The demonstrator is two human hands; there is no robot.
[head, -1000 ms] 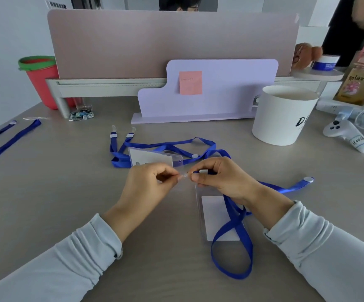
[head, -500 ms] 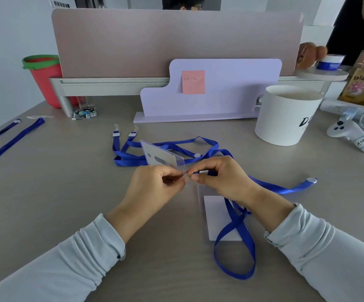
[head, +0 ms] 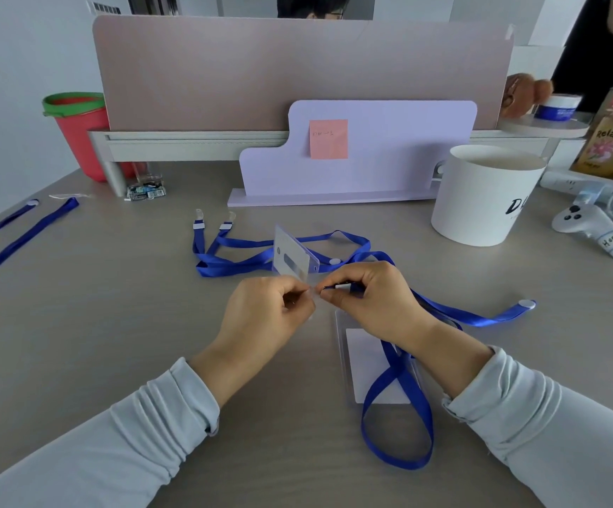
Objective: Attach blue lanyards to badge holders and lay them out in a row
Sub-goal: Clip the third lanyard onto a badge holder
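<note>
Far across the bench [head: 96, 324] runs a pink divider panel [head: 297, 67], and a lilac board [head: 389, 170] leans in front of it with a pink sticky note [head: 328, 138] on its face. A red bucket [head: 78, 141] with a green rim sits far left. On the right stands a big white tub [head: 481, 203], with a white game controller [head: 587, 229] just beyond it and a "Relax" bottle [head: 609, 141] at the far right edge. Two more lanyards [head: 23, 236] lie stretched out at the left edge of the bench. Straight ahead, a tangle of spare lanyards [head: 231, 258] sprawls just beyond the hands, clip ends pointing away. Part of it is hidden behind the lifted holder.

Now the action. The left hand [head: 264, 317] has its thumb and fingers curled tight on the near bottom corner of a clear badge holder [head: 292, 256], which rises tilted above the knuckles with its slot on show. The right hand [head: 371, 298] is closed in a pinch on the end of the blue lanyard [head: 396, 434]. The two grips meet fingertip to fingertip at centre, the lanyard end right at the holder's edge — whether it is through the slot I cannot tell.

From the right grip the strap trails away right to a white button, and its loop drops toward the near edge. It crosses a second badge holder [head: 363, 364] that lies flat under the right wrist with a white card inside.
</note>
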